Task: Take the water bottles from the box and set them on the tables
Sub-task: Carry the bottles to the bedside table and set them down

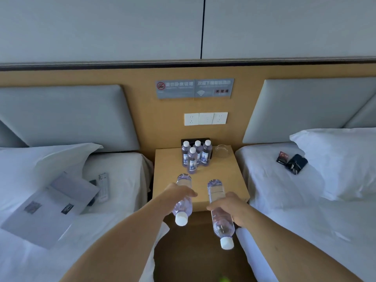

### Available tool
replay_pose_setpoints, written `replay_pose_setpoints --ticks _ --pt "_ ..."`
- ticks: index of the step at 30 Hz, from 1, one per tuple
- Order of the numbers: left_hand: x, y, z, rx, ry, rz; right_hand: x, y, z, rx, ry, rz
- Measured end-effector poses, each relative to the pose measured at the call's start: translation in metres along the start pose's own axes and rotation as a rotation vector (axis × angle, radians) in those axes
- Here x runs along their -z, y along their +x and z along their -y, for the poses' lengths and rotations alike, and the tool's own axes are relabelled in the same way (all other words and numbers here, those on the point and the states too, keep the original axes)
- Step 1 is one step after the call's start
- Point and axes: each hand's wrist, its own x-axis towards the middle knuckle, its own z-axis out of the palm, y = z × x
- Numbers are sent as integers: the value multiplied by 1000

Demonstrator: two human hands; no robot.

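- Left bed: a grey folder and a remote control lie on the sheet. Neither concerns the task.
- Left hand: fingers wrapped over the middle of one water bottle, held tilted, base forward over the near edge of the bedside table, white cap toward the person.
- Bedside table, rear: four bottles stand upright in a tight cluster, touching or nearly so. A clear glass dish sits just beside them; I cannot tell whether it holds anything.
- Right hand: fingers clenched round the mid-body of a second bottle, likewise tilted, cap nearest the person, base above the table's front.
- Handling, as judged: the bottles appear full and sealed, so moderately heavy. Thin plastic walls will likely give under pressure, and the smooth surface may slip. A mid-body hold suits them; they need turning upright before setting down.
- Right bed: a small dark pouch with keys and a card packet.
- Supply box: not in view.
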Motion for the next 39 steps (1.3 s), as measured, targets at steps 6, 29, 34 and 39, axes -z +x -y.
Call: replay_pose_setpoints --ticks 6,29,34,39 --pt "-5 81 -37 67 -97 190 9 96 37 -63 19 43" --pt "-43 254 -90 508 -639 192 18 321 127 -340 257 121" --pt "-46 272 -89 487 -587 215 6 337 139 -343 398 108" --pt "-53 283 -87 475 -558 267 -4 344 153 -318 438 79"
